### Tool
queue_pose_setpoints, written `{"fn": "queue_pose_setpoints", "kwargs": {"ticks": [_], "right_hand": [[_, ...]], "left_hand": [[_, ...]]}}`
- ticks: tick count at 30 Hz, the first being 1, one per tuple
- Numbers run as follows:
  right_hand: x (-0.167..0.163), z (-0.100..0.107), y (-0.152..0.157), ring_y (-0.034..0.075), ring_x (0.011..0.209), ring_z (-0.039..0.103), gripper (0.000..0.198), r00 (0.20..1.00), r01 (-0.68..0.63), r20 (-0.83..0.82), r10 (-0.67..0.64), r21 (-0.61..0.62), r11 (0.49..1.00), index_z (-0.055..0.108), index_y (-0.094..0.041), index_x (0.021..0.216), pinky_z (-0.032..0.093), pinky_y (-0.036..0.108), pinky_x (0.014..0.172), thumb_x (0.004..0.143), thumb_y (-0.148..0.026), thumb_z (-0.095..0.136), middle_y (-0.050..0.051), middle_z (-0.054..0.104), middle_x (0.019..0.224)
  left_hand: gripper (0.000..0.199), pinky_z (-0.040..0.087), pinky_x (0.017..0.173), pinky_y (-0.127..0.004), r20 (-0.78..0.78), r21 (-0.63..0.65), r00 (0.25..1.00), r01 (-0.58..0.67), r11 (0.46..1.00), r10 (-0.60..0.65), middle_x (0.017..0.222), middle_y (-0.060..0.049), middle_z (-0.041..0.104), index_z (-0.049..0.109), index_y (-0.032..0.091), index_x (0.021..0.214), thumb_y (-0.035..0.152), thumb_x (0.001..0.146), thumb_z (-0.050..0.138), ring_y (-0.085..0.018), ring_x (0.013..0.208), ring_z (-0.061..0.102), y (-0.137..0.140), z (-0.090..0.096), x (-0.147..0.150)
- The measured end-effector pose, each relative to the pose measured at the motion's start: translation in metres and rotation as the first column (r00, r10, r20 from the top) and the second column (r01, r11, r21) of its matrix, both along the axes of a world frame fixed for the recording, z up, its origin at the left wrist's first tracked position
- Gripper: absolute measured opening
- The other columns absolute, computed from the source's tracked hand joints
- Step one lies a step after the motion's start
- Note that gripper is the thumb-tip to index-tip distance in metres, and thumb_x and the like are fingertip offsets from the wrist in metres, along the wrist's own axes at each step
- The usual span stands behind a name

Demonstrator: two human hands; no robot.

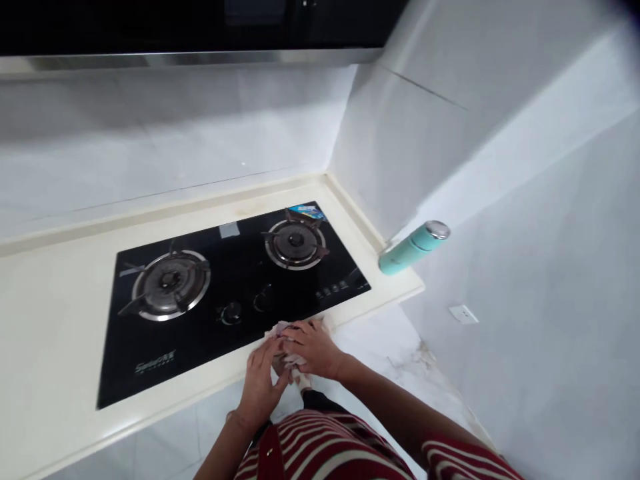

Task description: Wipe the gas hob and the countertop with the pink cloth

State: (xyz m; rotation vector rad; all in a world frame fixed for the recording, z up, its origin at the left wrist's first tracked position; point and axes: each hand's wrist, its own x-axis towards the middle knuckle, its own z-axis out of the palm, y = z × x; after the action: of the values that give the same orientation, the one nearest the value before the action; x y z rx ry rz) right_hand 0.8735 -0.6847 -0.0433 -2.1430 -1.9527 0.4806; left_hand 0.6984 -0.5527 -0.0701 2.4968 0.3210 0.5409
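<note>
Both hands meet at the front edge of the counter, just below the black glass gas stove (pixel 245 280). Between them is a crumpled, pale pinkish cloth or tissue (pixel 294 360); which of the two it is I cannot tell. My left hand (pixel 261 383) has its fingers curled against the left side of this wad. My right hand (pixel 313 350) lies over its top and right side, fingers bent around it. Part of the wad is hidden under the fingers. Two control knobs, one of them the left knob (pixel 231 313), sit on the stove up and left of my hands.
A mint-green thermos bottle (pixel 406 255) stands at the counter's right end, against the wall. The stove bears a left burner (pixel 171 285) and a right burner (pixel 295 244). Cream counter (pixel 45 320) surrounds it. A dark range hood (pixel 190 27) hangs above; a wall socket (pixel 464 314) is at right.
</note>
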Motion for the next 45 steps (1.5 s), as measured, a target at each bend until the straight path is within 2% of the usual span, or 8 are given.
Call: {"fn": "queue_pose_setpoints", "kwargs": {"ticks": [5, 10, 16, 19, 21, 24, 33, 45], "right_hand": [[0.064, 0.001, -0.062, 0.034, 0.134, 0.034, 0.07, 0.978, 0.201, 0.048, -0.201, 0.009, 0.98, 0.052, -0.03, 0.139, 0.028, 0.05, 0.101, 0.073, -0.038, 0.074, 0.007, 0.046, 0.152], [0.1, -0.004, -0.128, 0.032, 0.126, 0.043, 0.061, 0.894, 0.435, 0.085, -0.439, 0.067, 0.898, 0.057, -0.029, 0.136, 0.033, 0.047, 0.097, 0.075, -0.028, 0.064, 0.008, 0.051, 0.147], [0.142, -0.008, -0.226, 0.029, 0.118, 0.052, 0.048, 0.627, 0.732, 0.045, -0.778, 0.309, 0.608, 0.062, -0.023, 0.127, 0.042, 0.042, 0.097, 0.081, -0.033, 0.054, 0.01, 0.06, 0.133], [0.173, -0.004, -0.24, 0.028, 0.112, 0.054, 0.051, 0.452, 0.848, 0.076, -0.889, 0.271, 0.455, 0.057, -0.024, 0.133, 0.045, 0.043, 0.094, 0.084, -0.038, 0.052, 0.009, 0.059, 0.134], [0.185, -0.003, -0.232, 0.029, 0.108, 0.055, 0.052, 0.408, 0.887, 0.142, -0.902, 0.17, 0.429, 0.055, -0.026, 0.135, 0.048, 0.044, 0.088, 0.085, -0.039, 0.052, 0.009, 0.057, 0.137], [0.179, -0.01, -0.207, 0.032, 0.108, 0.052, 0.056, 0.44, 0.88, 0.241, -0.865, 0.079, 0.469, 0.052, -0.024, 0.139, 0.05, 0.046, 0.082, 0.084, -0.038, 0.054, 0.012, 0.05, 0.143], [0.065, -0.004, -0.11, 0.034, 0.12, 0.044, 0.065, 0.758, 0.631, 0.225, -0.612, -0.02, 0.775, 0.041, -0.014, 0.14, 0.052, 0.04, 0.082, 0.079, -0.031, 0.058, 0.019, 0.046, 0.135], [-0.096, 0.023, 0.058, 0.031, 0.111, 0.047, 0.05, 0.959, 0.254, -0.11, -0.261, -0.077, 0.964, 0.048, -0.021, 0.124, 0.051, 0.04, 0.076, 0.079, -0.034, 0.067, 0.013, 0.049, 0.124]], "left_hand": [[0.058, 0.048, 0.104, -0.048, 0.016, -0.068, 0.992, 0.13, 0.989, -0.129, 0.14, -0.011, 0.059, 0.046, 0.023, 0.142, 0.023, 0.086, 0.059, -0.028, 0.13, 0.055, -0.027, -0.006, 0.052], [0.037, 0.047, 0.106, -0.051, 0.064, -0.071, 0.996, 0.065, 0.995, -0.06, 0.125, -0.007, 0.068, 0.063, 0.026, 0.124, 0.025, 0.087, 0.058, -0.027, 0.123, 0.059, -0.034, -0.016, 0.073], [0.03, 0.049, 0.105, -0.05, 0.042, -0.102, 0.999, 0.018, 0.995, -0.014, 0.121, -0.006, 0.071, 0.066, 0.026, 0.117, 0.025, 0.089, 0.056, -0.025, 0.12, 0.061, -0.037, -0.015, 0.077], [0.029, 0.049, 0.106, -0.051, 0.032, -0.101, 0.999, 0.017, 0.995, -0.014, 0.121, -0.007, 0.07, 0.067, 0.025, 0.116, 0.025, 0.089, 0.057, -0.026, 0.123, 0.06, -0.039, -0.013, 0.075], [0.03, 0.049, 0.106, -0.052, 0.017, -0.106, 1.0, 0.027, 0.994, -0.026, 0.122, -0.007, 0.07, 0.066, 0.025, 0.116, 0.024, 0.088, 0.056, -0.026, 0.125, 0.059, -0.039, -0.012, 0.073], [0.032, 0.049, 0.106, -0.052, -0.014, -0.145, 0.999, 0.05, 0.988, -0.052, 0.124, -0.007, 0.07, 0.065, 0.025, 0.119, 0.023, 0.088, 0.055, -0.026, 0.128, 0.057, -0.038, -0.008, 0.067], [0.035, 0.049, 0.108, -0.049, -0.061, -0.366, 0.997, 0.024, 0.93, -0.05, 0.125, -0.007, 0.068, 0.066, 0.026, 0.119, 0.018, 0.086, 0.058, -0.024, 0.125, 0.058, -0.036, 0.01, 0.044], [0.024, 0.047, 0.105, -0.044, -0.127, -0.577, 0.913, -0.386, 0.72, 0.387, 0.122, -0.008, 0.063, 0.066, 0.025, 0.113, 0.03, 0.093, 0.054, -0.022, 0.117, 0.059, 0.0, 0.039, -0.066]]}}
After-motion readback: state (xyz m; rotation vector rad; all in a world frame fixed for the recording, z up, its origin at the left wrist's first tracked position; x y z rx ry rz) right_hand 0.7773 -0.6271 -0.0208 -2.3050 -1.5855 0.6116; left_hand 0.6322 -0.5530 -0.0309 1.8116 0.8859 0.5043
